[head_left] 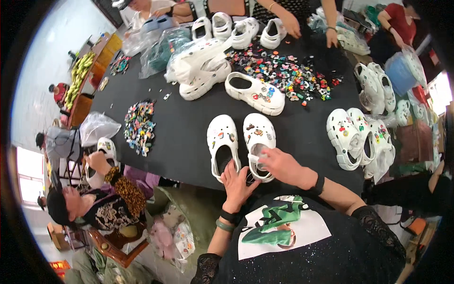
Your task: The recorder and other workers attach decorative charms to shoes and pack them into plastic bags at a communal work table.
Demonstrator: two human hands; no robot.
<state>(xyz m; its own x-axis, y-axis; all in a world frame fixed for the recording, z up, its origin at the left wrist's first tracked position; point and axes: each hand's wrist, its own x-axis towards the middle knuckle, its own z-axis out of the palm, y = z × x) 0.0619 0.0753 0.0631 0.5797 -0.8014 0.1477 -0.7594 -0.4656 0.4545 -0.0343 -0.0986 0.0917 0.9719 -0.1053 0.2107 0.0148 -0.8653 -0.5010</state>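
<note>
Two white clogs stand side by side at the table's near edge, toes pointing away: a left clog (221,132) and a right clog (260,131), both with colourful charms on their toes. My left hand (236,185) lies at their heels, fingers spread; the fingertips touch the left clog's heel opening and the thumb reaches toward the right clog. With bent fingers my right hand (287,168) grips the right clog's pale heel strap (255,159); the exact pinch is partly hidden. Beyond them, another decorated white clog (255,93) lies at an angle.
Loose charms (288,75) are spread across the far side, with a second charm pile (140,127) at left. Finished-looking clogs (344,137) stand at right. Plastic-wrapped clogs (201,61) and bags crowd the back. Co-workers' hands (289,24) reach over the far edge; another person (97,189) sits at left.
</note>
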